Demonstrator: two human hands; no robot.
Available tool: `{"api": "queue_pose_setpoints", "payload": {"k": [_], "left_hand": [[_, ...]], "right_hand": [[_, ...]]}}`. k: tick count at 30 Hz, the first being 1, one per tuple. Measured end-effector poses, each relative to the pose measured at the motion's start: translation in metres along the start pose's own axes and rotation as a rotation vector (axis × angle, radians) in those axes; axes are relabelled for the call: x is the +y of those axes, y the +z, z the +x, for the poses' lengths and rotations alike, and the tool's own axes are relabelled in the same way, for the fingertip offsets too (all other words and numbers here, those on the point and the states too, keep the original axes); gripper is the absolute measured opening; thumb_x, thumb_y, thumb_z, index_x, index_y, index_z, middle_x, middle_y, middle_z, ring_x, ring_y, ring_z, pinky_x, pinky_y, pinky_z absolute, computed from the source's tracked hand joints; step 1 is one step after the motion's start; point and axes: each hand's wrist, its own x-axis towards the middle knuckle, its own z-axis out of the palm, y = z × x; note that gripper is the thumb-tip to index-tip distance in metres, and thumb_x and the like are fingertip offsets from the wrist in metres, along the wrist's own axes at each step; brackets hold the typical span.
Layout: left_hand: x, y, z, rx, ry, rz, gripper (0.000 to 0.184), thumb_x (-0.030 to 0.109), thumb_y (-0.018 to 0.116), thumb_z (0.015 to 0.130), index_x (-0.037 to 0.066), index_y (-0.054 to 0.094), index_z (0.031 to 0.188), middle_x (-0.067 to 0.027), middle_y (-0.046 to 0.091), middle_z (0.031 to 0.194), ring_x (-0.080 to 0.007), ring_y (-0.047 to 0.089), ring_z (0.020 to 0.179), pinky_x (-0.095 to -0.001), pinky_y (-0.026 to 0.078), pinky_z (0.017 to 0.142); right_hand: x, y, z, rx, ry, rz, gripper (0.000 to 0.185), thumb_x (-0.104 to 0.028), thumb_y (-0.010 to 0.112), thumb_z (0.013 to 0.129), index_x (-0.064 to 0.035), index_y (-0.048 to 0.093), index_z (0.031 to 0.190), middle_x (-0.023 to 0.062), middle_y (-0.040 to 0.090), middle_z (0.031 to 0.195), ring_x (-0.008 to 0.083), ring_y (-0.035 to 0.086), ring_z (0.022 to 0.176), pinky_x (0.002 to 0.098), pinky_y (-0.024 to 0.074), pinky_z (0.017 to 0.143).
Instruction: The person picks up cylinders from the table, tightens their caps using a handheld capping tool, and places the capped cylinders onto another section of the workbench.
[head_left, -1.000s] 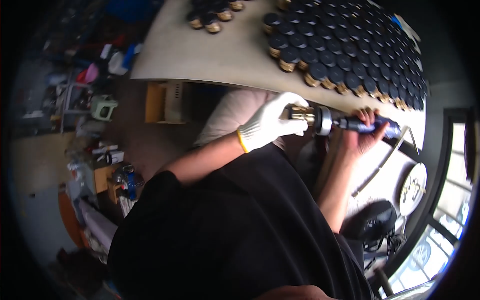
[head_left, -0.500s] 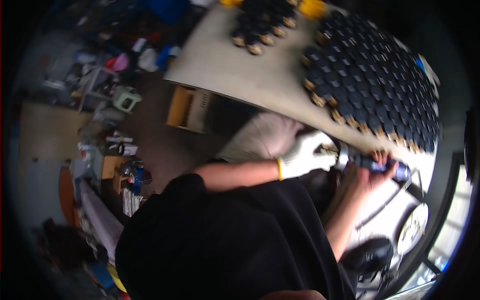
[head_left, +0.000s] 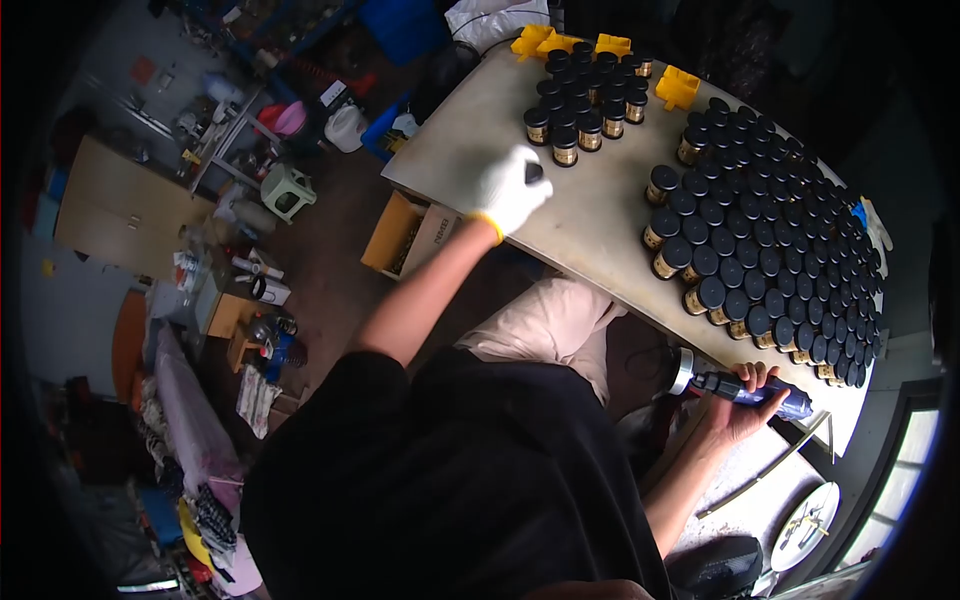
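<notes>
My left hand (head_left: 508,195), in a white glove with a yellow cuff, is closed around a small jar (head_left: 534,173) over the table's near left part. Only the jar's black cap shows; the rest is hidden by the glove. Just beyond it stands a small group of black-capped jars (head_left: 565,137) with gold labels. My bare right hand (head_left: 738,415) grips a purple-blue handheld power tool (head_left: 790,402) beside the table's near edge. A silver round head (head_left: 683,372) is at the tool's left end. Across the table's right side spreads a large cluster of similar jars (head_left: 734,272).
Yellow plastic pieces (head_left: 678,88) lie along the far side of the table (head_left: 450,130). Below its left edge is an open cardboard box (head_left: 390,235). A green stool (head_left: 287,190) stands on the floor to the left. A white round dish (head_left: 806,525) is at lower right.
My left hand has moved from the tool's silver head out to the left and forward over the table. The right hand still holds the tool. The view has shifted and sharpened.
</notes>
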Motion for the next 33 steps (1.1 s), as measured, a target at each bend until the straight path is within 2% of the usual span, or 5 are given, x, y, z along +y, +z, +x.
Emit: {"api": "queue_pose_setpoints", "payload": {"k": [6, 10, 15, 24, 33], "left_hand": [[-0.025, 0.023, 0.042, 0.547, 0.282, -0.112, 0.049, 0.018, 0.082, 0.076, 0.004, 0.06, 0.117, -0.0145, 0.069, 0.098, -0.0301, 0.067, 0.087, -0.039, 0.054, 0.083], [0.058, 0.054, 0.019, -0.093, 0.309, -0.475, 0.044, 0.025, 0.08, 0.081, 0.003, 0.063, 0.115, -0.0135, 0.066, 0.111, -0.0263, 0.065, 0.096, -0.0387, 0.053, 0.084], [0.089, 0.109, 0.06, -0.172, 0.474, -0.136, 0.053, 0.027, 0.078, 0.082, 0.003, 0.061, 0.127, -0.0095, 0.069, 0.112, -0.02, 0.065, 0.099, -0.0329, 0.051, 0.089], [0.05, 0.059, -0.011, -0.536, -0.103, -1.228, 0.029, 0.025, 0.066, 0.098, 0.0, 0.064, 0.113, -0.007, 0.07, 0.092, -0.0098, 0.064, 0.076, -0.0209, 0.05, 0.057], [0.125, 0.069, -0.154, -1.162, 0.04, -0.876, 0.027, 0.025, 0.077, 0.087, 0.003, 0.064, 0.098, -0.002, 0.063, 0.072, -0.0083, 0.057, 0.055, -0.0249, 0.046, 0.05]], "right_hand": [[0.006, 0.008, -0.003, 0.021, -0.052, -0.049, 0.038, -0.032, 0.063, 0.099, 0.0011, 0.058, 0.116, 0.0042, 0.044, 0.08, 0.0139, 0.042, 0.067, 0.0306, 0.0405, 0.07], [0.005, 0.007, 0.001, 0.024, -0.061, -0.105, 0.039, -0.033, 0.064, 0.098, 0.002, 0.059, 0.116, 0.0034, 0.043, 0.079, 0.0143, 0.042, 0.069, 0.0306, 0.0413, 0.072], [0.006, 0.007, -0.003, -0.093, -0.007, -0.101, 0.039, -0.034, 0.061, 0.1, -0.0008, 0.059, 0.119, 0.0035, 0.044, 0.081, 0.0146, 0.042, 0.068, 0.0309, 0.0416, 0.072], [-0.002, 0.009, -0.003, -0.041, -0.067, -0.098, 0.039, -0.034, 0.06, 0.101, -0.0013, 0.055, 0.122, 0.0038, 0.044, 0.084, 0.0137, 0.041, 0.068, 0.0304, 0.0406, 0.072], [0.01, 0.015, -0.004, -0.011, 0.016, 0.066, 0.034, -0.027, 0.066, 0.096, 0.0002, 0.054, 0.11, 0.0009, 0.039, 0.077, 0.0109, 0.04, 0.063, 0.0285, 0.0399, 0.067]]}}
